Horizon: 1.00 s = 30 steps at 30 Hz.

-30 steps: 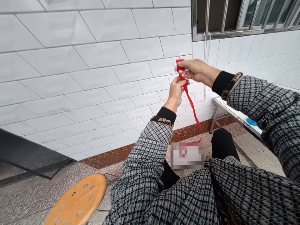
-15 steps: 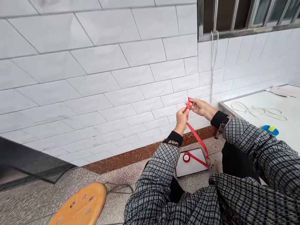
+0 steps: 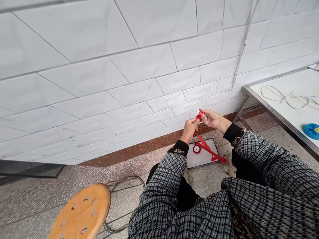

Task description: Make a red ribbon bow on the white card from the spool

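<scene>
My right hand (image 3: 211, 119) grips a small white object (image 3: 198, 112) with red ribbon wrapped around it; its exact kind is too small to make out. Close beside it, my left hand (image 3: 190, 128) pinches the red ribbon (image 3: 204, 144), its fingers closed. From there the ribbon hangs down slack in a loop. Below, a red ribbon spool (image 3: 196, 149) with a white centre lies on a white tray-like board (image 3: 205, 161) with a dark rim, on the floor between my feet.
An orange round stool (image 3: 83, 212) with holes stands at lower left. On the right is a metal-framed white table (image 3: 281, 106) with pale cord (image 3: 286, 98) and a blue round thing (image 3: 311, 131). A white tiled wall (image 3: 139, 86) rises in front.
My view has tilted down, so the window bars are out of sight. The hanging ribbon is bunched lower, nearer the floor. Both hands stay together at the wrapped object.
</scene>
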### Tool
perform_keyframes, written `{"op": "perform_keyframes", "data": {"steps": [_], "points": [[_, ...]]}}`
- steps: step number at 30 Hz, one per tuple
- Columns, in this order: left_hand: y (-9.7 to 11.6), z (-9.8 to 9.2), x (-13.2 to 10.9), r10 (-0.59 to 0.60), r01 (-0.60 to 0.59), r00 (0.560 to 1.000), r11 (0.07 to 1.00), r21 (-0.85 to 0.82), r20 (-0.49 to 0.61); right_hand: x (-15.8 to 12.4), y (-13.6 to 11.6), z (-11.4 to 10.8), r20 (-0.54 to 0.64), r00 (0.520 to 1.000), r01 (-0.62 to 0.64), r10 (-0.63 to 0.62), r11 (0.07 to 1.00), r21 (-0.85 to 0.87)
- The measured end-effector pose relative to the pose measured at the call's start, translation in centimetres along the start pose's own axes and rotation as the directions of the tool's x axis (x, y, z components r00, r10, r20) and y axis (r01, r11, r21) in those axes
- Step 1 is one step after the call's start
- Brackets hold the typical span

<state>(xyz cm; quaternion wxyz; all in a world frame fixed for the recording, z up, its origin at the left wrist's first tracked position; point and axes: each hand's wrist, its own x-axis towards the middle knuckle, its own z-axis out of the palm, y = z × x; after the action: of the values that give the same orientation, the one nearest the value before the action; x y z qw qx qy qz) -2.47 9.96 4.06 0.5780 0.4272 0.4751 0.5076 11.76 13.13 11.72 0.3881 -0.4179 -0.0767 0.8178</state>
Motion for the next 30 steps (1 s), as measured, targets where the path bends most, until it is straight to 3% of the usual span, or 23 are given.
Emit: {"op": "perform_keyframes", "data": {"steps": [4,6,9,13,18,20,23,27,30], "points": [[-2.1,-1.1,1.5,-0.006,0.010,0.995,0.999,0.037,-0.104,1.7,0.3,-0.6,-0.024,0.998,-0.052,0.052,0.998,0.018],[-2.4,-1.4,2.0,0.007,-0.003,0.995,0.999,0.038,-0.102,1.9,0.2,-0.7,-0.039,0.997,-0.070,0.071,0.997,0.012],[-2.0,-1.9,2.7,0.019,-0.021,0.998,0.999,0.030,0.057,1.4,-0.1,-0.9,-0.054,0.992,-0.118,0.117,0.993,-0.004],[-1.1,-2.3,3.5,0.083,-0.070,0.966,0.996,-0.059,0.245,0.1,-0.6,-1.8,-0.044,0.982,-0.186,0.186,0.982,-0.014],[-1.4,-1.1,2.9,0.055,-0.016,0.962,0.989,-0.147,0.269,-1.1,-0.6,-3.0,-0.016,0.975,-0.222,0.223,0.974,0.041],[-1.7,-0.3,2.3,0.006,0.053,0.968,0.973,-0.226,0.251,-1.3,-0.2,-3.1,-0.005,0.986,-0.164,0.164,0.985,0.054],[-2.1,0.9,1.7,-0.042,0.108,0.981,0.929,-0.353,0.190,-1.5,1.1,-3.0,0.040,0.999,0.036,-0.034,0.999,-0.030],[-2.3,2.0,1.3,-0.075,0.129,0.987,0.896,-0.424,0.141,-1.1,3.1,-3.0,0.088,0.958,0.288,-0.274,0.919,-0.271],[-2.3,2.7,0.7,-0.106,0.140,0.989,0.905,-0.401,0.106,-0.6,3.5,-2.9,0.000,0.920,0.369,-0.392,0.865,-0.340]]}}
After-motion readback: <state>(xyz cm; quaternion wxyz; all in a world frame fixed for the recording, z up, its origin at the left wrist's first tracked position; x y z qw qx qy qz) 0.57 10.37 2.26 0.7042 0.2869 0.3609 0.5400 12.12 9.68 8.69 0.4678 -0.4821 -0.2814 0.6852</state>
